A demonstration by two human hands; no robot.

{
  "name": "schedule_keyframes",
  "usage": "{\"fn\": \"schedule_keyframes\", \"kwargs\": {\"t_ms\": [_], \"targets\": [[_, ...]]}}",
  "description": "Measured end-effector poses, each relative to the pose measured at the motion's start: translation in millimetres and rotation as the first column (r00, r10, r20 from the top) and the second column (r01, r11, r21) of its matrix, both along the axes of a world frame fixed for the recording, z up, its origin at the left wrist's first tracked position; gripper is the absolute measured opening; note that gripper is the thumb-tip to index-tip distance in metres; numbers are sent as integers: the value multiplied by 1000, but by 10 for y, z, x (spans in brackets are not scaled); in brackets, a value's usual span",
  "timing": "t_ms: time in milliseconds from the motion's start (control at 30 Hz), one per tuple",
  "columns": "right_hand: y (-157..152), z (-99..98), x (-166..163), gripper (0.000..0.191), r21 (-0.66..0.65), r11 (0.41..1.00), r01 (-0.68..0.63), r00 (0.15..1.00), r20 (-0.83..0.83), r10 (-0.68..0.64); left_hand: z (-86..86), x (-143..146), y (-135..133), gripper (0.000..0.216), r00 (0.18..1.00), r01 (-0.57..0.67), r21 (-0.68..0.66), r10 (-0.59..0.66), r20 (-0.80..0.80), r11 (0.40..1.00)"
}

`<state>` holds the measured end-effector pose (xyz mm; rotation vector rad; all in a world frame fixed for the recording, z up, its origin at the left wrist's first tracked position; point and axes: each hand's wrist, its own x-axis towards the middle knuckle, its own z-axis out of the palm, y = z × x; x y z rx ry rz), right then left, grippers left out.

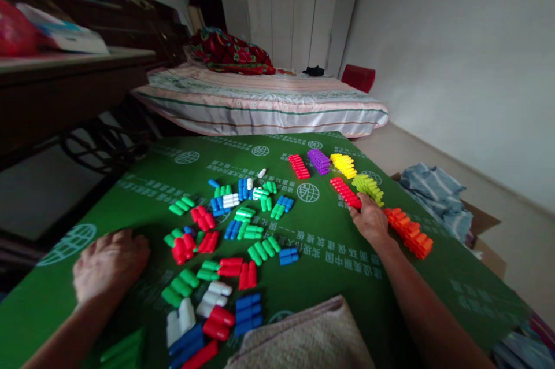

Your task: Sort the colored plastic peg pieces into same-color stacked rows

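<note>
One neat row of red blocks (344, 191) touches the right hand (370, 220).

You have bare green cloth (321, 230) between the scattered blocks (229, 230) and the sorted rows (344, 191); the towel (303, 340) blocks the near edge, and the orange row (410, 233) crowds your right hand (370, 221).

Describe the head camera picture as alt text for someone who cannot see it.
A person's right hand touches the near end of a red row of pieces on a green table cover, next to an orange row and a lime row. The left hand rests beside a loose pile of red, green, blue and white pieces; a bed stands behind.
</note>
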<state>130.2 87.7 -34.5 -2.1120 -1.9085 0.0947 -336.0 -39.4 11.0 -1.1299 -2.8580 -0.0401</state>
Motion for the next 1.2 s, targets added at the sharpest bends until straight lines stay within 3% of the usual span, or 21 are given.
{"fn": "schedule_keyframes", "kwargs": {"t_ms": [267, 400, 467, 600, 733, 800, 900, 1100, 1200], "targets": [[-134, 91, -20, 45, 63, 997, -32, 999, 22, 31, -124, -73, -58, 48, 997, 61, 22, -60, -47, 998], [-363, 153, -245, 34, 117, 963, -244, 967, -40, 250, -122, -46, -81, 46, 996, 84, 37, -83, -44, 996], [-519, 202, -430, 30, 111, 902, -418, 899, -95, 428, -112, -27, -94, 45, 995, 90, 44, -88, -42, 995], [-847, 359, -865, 25, 86, 719, -689, 704, -156, 693, -98, 7, -114, 45, 995, 98, 64, -96, -37, 993], [-1120, 505, -1271, 19, 34, 532, -846, 523, -137, 841, -122, 15, -122, 48, 995, 96, 90, -93, -40, 991], [-1213, 548, -1438, 18, -6, 484, -875, 482, -102, 870, -144, 9, -123, 48, 996, 83, 98, -79, -42, 992], [-1295, 573, -1630, 19, -93, 497, -863, 503, -64, 862, -173, 0, -127, 47, 997, 75, 107, -70, -44, 991], [-1333, 526, -1805, 21, -277, 603, -748, 631, -16, 775, -200, -2, -140, 47, 996, 81, 132, -76, -45, 988], [-1317, 516, -1791, 21, -300, 602, -740, 630, 1, 776, -205, 0, -143, 45, 996, 81, 143, -76, -42, 986]]}}
